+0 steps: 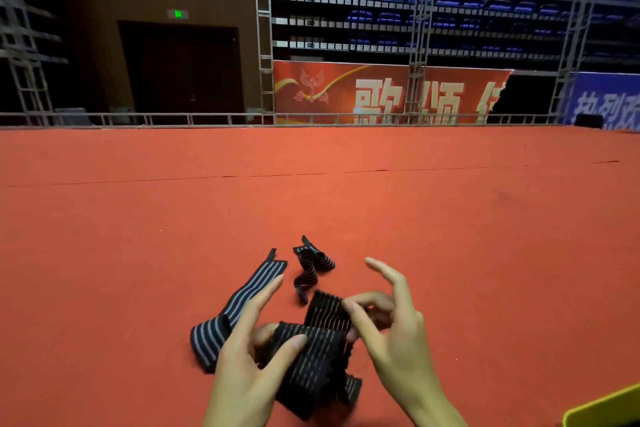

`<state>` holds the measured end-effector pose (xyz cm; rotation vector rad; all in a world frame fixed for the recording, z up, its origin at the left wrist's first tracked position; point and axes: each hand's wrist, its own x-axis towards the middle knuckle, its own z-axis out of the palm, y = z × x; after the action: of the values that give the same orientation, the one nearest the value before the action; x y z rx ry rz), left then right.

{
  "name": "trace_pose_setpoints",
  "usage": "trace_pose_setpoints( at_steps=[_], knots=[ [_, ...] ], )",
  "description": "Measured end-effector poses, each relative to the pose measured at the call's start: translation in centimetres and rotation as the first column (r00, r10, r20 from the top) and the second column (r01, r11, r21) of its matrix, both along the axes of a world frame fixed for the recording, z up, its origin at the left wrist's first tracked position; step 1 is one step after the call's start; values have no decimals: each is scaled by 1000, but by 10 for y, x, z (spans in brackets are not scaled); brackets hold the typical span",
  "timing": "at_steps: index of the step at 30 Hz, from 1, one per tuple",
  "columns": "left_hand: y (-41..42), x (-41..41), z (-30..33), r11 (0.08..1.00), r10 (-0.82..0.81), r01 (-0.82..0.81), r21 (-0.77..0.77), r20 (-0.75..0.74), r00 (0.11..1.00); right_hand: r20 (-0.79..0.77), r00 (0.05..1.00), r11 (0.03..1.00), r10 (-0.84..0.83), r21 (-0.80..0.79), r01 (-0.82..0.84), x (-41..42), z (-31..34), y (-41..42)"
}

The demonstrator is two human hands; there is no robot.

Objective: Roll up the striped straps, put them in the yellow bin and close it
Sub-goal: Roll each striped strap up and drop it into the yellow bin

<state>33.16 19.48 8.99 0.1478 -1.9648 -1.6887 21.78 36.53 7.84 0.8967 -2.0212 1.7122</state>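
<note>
A black strap with thin pale stripes point(313, 362) is held above the red carpet between both hands. My left hand point(247, 367) grips its lower left part with thumb and fingers. My right hand point(388, 326) pinches its upper end, index finger raised. A second strap with broad grey stripes point(235, 305) lies flat on the carpet to the left, partly under my left hand. A third, crumpled striped strap point(311, 265) lies just beyond. A corner of the yellow bin point(604, 407) shows at the bottom right edge.
The red carpet point(173, 236) stretches wide in every direction, with a seam line across it. A metal rail point(207, 120) borders its far edge. Beyond stand truss towers, a red banner point(381, 94) and rows of blue seats.
</note>
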Motion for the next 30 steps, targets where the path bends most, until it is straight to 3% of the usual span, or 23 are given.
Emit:
trace_pose_setpoints(
  at_steps=[5, 10, 14, 19, 23, 27, 30],
  knots=[
    [-14, 3, -3, 982, 125, -125, 138, 12, 992, 146, 981, 983, -125, -118, 143, -47, 10, 9],
    [-33, 8, -4, 896, 366, -346, 279, -22, 930, 153, 944, 930, -292, -184, 318, -90, 24, 27],
    [-38, 7, 3, 888, 380, -354, 295, -35, 924, 137, 933, 906, -333, -226, 357, -100, 41, 33],
    [-26, -9, 19, 942, 139, -134, 308, 6, 990, 109, 968, 949, -226, -201, 244, -72, 62, 15],
    [-21, -24, 29, 953, -60, 33, 301, 81, 995, 147, 989, 971, -30, -232, 64, -38, 71, -2],
    [-14, -33, 34, 928, -129, 101, 359, 53, 990, 181, 962, 956, 202, -249, -154, -6, 67, -17],
    [-12, -34, 39, 899, -127, 102, 427, 32, 991, 175, 936, 945, 306, -174, -277, 4, 52, -19]
  ],
)
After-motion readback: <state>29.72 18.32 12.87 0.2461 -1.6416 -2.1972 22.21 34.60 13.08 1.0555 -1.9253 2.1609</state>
